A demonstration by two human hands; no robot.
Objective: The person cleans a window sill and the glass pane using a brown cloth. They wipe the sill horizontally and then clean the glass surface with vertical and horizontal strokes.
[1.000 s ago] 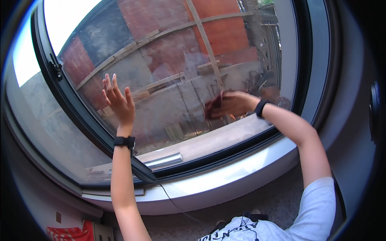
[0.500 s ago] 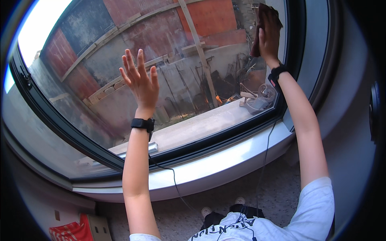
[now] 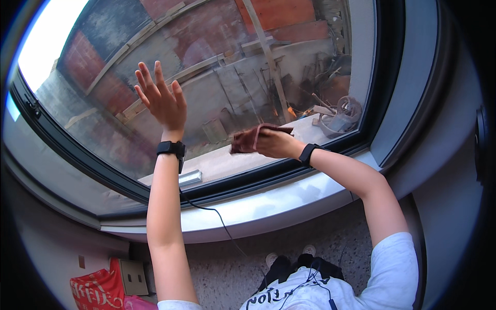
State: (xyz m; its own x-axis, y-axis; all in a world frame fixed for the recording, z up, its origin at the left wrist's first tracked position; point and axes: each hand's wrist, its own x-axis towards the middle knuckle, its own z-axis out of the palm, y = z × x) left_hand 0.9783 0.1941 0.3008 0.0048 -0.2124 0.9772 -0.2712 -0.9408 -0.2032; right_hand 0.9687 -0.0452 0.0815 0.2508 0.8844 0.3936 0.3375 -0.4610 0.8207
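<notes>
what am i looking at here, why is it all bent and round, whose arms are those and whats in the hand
This is one picture from a wide fisheye camera worn on a person's head, looking at their own arms. The lens bends straight edges, so the window frame looks curved. The arms are the wearer's and come in from the lower edge. The left hand is open with fingers spread, flat at the window glass; whether it touches the glass is hard to tell. The right hand has its grip closed on a dark red cloth held against the pane. Each wrist wears a black band. Below are a pale sill and a speckled floor, with a red bag at the lower left. Outside are brick walls and rubble.
</notes>
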